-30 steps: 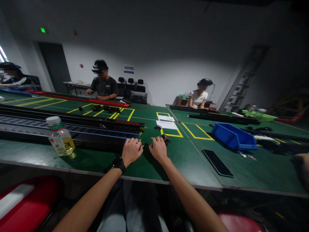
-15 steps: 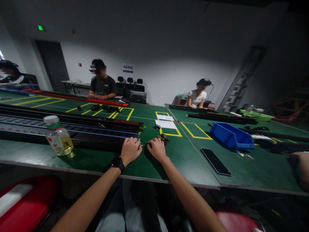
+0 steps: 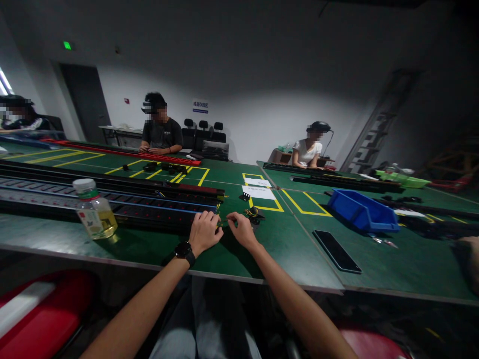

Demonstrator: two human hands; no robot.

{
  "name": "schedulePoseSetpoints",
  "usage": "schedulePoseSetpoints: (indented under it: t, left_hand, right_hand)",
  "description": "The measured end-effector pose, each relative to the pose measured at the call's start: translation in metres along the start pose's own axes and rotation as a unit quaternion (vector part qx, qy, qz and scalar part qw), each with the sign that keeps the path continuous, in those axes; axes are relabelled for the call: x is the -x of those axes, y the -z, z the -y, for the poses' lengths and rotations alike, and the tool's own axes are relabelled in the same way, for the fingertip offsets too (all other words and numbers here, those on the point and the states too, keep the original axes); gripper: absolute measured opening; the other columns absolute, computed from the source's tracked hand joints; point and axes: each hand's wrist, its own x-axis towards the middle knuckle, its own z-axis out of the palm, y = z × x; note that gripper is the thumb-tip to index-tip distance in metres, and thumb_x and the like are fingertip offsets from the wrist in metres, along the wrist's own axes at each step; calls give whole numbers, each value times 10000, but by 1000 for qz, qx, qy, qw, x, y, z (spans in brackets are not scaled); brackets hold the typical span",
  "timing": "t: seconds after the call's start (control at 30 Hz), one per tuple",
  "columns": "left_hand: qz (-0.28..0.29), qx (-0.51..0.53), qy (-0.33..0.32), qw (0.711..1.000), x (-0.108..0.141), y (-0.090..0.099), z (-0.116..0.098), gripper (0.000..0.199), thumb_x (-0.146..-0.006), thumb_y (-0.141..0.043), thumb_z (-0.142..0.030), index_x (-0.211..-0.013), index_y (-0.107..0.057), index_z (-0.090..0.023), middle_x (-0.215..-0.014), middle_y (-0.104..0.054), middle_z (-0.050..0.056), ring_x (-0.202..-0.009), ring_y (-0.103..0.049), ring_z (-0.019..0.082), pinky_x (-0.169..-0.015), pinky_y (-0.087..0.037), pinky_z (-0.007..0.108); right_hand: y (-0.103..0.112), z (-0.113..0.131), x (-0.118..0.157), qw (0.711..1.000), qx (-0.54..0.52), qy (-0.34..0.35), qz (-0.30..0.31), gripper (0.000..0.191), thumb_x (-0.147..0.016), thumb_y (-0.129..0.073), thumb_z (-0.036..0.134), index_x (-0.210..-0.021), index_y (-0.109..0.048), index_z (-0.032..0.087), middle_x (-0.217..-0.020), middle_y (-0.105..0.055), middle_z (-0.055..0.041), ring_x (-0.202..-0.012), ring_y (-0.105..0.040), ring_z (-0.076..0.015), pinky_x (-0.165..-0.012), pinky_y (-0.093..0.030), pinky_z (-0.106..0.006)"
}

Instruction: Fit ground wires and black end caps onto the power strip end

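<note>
My left hand (image 3: 205,232), a dark watch on its wrist, is closed at the right end of a long black rail (image 3: 149,215) with red dots. Yellow wire ends (image 3: 219,205) stick out beside its fingertips. Whatever lies in those fingers is too small to make out. A short gap away, my right hand (image 3: 241,230) is held in a pinch, its fingertips facing the left hand. Any thing in this pinch is too small to name. Just behind the right hand lies a small black part with yellow wire (image 3: 255,213).
A bottle of yellow liquid (image 3: 96,214) stands on the rail's near side. Right of my hands are a phone (image 3: 337,251) and a blue bin (image 3: 361,212). White paper labels (image 3: 258,193) lie ahead. Two people (image 3: 161,132) (image 3: 307,151) sit across the green table.
My right hand's fingertips have risen slightly and the dark tip seen at them before is less distinct. The left hand stays at the rail's end. The whole view has shifted slightly.
</note>
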Motion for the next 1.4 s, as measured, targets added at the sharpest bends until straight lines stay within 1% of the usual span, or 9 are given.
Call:
schedulePoseSetpoints:
  t: [0.13, 0.27, 0.47, 0.63, 0.77, 0.9, 1.0, 1.17, 1.4]
  left_hand:
    - [-16, 32, -5, 999, 1, 0, 1, 242, -911, -633, -275, -1133, -670, -187, -1075, -713, 105, -1035, -600, 301, -903, -407, 456]
    - [-25, 54, -15, 998, 0, -3, 3, 180, -991, -566, -269, -1119, -671, -198, -1079, -738, 87, -1034, -614, 283, -903, -412, 446]
    - [-31, 63, -18, 997, 0, -5, 5, 179, -1024, -533, -232, -1111, -689, -212, -1042, -752, 71, -1011, -616, 270, -876, -407, 430]
    - [-48, 56, 7, 997, 1, -3, 5, 268, -1030, -502, -202, -1209, -696, -240, -1026, -725, 72, -1008, -606, 274, -861, -407, 420]
    - [-84, 62, 64, 992, 0, -5, 8, 299, -1019, -492, -194, -1212, -714, -248, -1016, -721, 80, -1018, -609, 284, -884, -419, 427]
    - [-127, 95, 109, 981, -2, -9, 12, 260, -1027, -487, -221, -1173, -702, -219, -1099, -759, 86, -1059, -634, 290, -932, -436, 436]
    - [-129, 106, 116, 979, -3, -11, 14, 204, -1018, -520, -241, -1127, -691, -220, -1070, -771, 87, -1048, -659, 286, -932, -447, 425]
    - [-126, 111, 109, 980, -3, -11, 15, 134, -1024, -551, -275, -1009, -677, -230, -955, -758, 64, -957, -676, 267, -894, -456, 408]
    - [-96, 67, 90, 989, -2, -6, 13, 106, -976, -587, -256, -991, -691, -239, -1053, -732, 79, -1029, -630, 282, -892, -441, 411]
  right_hand:
    - [-4, 2, 0, 998, -57, 25, -7, 193, -911, -610, 140, -1029, -736, 227, -925, -776, -40, -868, -707, -213, -794, -528, -304]
    - [-3, 5, 1, 995, -97, 36, -8, 170, -908, -611, 171, -1000, -746, 219, -900, -785, -34, -798, -705, -196, -725, -523, -283]
    - [-1, 8, 2, 992, -121, 45, -3, 186, -948, -592, 268, -1047, -736, 205, -871, -782, -33, -765, -713, -189, -681, -526, -267]
    - [-3, 5, 5, 995, -88, 54, -7, 311, -914, -588, 197, -1210, -685, 199, -921, -763, -40, -792, -696, -196, -754, -535, -293]
    - [-3, 4, 6, 997, -47, 63, 0, 278, -886, -587, 124, -1115, -726, 199, -955, -731, -64, -849, -670, -208, -827, -523, -315]
    - [-1, 4, 7, 998, -19, 59, 8, 221, -914, -603, 127, -1048, -759, 210, -951, -708, -63, -816, -656, -197, -788, -519, -295]
    - [-1, 4, 7, 998, -7, 60, 19, 207, -911, -628, 119, -1010, -783, 215, -947, -708, -56, -797, -655, -184, -767, -515, -277]
    - [-2, 4, 7, 998, 9, 55, 32, 225, -922, -646, 131, -1049, -812, 214, -957, -723, -60, -795, -666, -179, -756, -508, -267]
    - [0, 7, 6, 997, 28, 40, 58, 260, -884, -665, 101, -1029, -839, 230, -915, -768, -50, -808, -694, -188, -750, -497, -255]
